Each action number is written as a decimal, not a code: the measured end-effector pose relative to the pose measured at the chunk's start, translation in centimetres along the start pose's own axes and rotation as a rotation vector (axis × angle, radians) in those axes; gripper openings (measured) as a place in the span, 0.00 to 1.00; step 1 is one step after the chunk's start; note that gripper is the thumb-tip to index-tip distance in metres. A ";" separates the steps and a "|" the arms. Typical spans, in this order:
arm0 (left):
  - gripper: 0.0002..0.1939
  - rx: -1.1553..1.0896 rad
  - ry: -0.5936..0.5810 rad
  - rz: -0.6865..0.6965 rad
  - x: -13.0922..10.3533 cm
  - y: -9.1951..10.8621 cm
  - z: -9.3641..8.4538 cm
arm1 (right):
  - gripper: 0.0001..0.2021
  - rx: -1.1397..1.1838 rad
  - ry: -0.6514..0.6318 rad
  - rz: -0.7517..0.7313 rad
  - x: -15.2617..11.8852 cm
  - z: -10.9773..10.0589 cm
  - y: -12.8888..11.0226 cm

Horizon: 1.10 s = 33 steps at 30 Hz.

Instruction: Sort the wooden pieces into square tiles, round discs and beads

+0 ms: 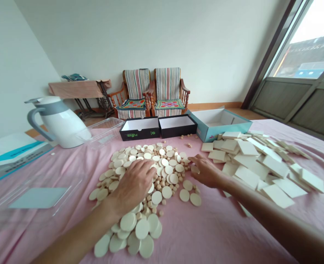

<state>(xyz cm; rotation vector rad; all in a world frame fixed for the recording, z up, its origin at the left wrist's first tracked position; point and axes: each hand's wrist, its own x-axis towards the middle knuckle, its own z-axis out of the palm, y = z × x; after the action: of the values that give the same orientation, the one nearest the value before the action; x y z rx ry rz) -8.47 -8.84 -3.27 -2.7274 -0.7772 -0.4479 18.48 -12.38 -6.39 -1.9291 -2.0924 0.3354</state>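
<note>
Round pale wooden discs (142,229) and small wooden cubes (159,182) lie mixed in a loose heap on the table. My left hand (136,181) rests over the middle of this heap, back upward, its fingers bent down and close together. Whatever lies under those fingertips is hidden. At the heap's right edge, my right hand (206,170) reaches in with fingers stretched and a little apart, beside a few cubes and a disc. Just below it, separate discs (184,195) lie on the pink cloth (189,231).
Square wooden tiles (277,167) are piled on the right. Behind the heap stand two black boxes (140,134) (177,125) and a light-blue box (219,128). A white jug (64,124), a tissue pack (16,156) and clear plastic trays (38,198) are on the left.
</note>
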 end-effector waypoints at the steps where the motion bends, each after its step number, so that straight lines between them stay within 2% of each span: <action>1: 0.09 0.000 0.007 -0.033 -0.3 -0.6 0.1 | 0.22 0.030 0.022 -0.002 0.4 0.4 -0.4; 6: 0.10 -0.048 0.131 -0.173 -2.1 -3.0 1.0 | 0.21 0.185 0.105 0.000 2.2 1.7 -2.9; 10: 0.15 -0.128 0.181 -0.240 -3.0 -3.9 1.7 | 0.25 0.280 0.142 -0.078 2.6 1.4 -6.5; 14: 0.20 -0.153 0.209 -0.269 -3.4 -4.4 1.9 | 0.25 0.301 0.077 -0.291 2.9 -0.2 -10.5; 16: 0.20 -0.166 0.193 -0.282 -3.6 -4.5 1.9 | 0.26 0.305 0.071 -0.421 3.6 -1.2 -11.0; 17: 0.20 -0.172 0.181 -0.289 -3.6 -4.6 1.9 | 0.25 0.293 0.098 -0.445 4.2 -1.6 -10.6; 19: 0.19 -0.178 0.155 -0.295 -3.7 -4.7 1.9 | 0.24 0.217 0.180 -0.375 5.6 -2.3 -8.5; 21: 0.18 -0.179 0.137 -0.296 -3.8 -4.7 2.0 | 0.21 0.050 0.243 -0.166 7.0 -2.7 -5.3; 23: 0.18 -0.178 0.125 -0.297 -3.8 -4.7 2.1 | 0.17 -0.133 0.163 -0.007 7.9 -2.6 -1.9; 26: 0.17 -0.183 0.118 -0.301 -3.7 -4.7 2.2 | 0.14 -0.175 0.102 0.054 8.5 -1.9 1.6; 28: 0.17 -0.184 0.124 -0.301 -3.6 -4.7 2.1 | 0.17 -0.167 0.102 0.044 8.6 -1.4 2.6; 31: 0.16 -0.175 0.131 -0.295 -3.5 -4.5 1.9 | 0.27 -0.131 0.207 -0.014 9.0 -0.7 2.6; 33: 0.16 -0.169 0.131 -0.291 -3.5 -4.5 1.8 | 0.26 -0.083 0.236 -0.028 9.3 -0.3 2.1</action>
<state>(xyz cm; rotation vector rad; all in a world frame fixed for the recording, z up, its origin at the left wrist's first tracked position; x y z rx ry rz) -13.38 -6.15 -5.42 -2.7076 -1.1531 -0.7777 19.86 -2.92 -6.45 -1.8796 -2.0042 0.0132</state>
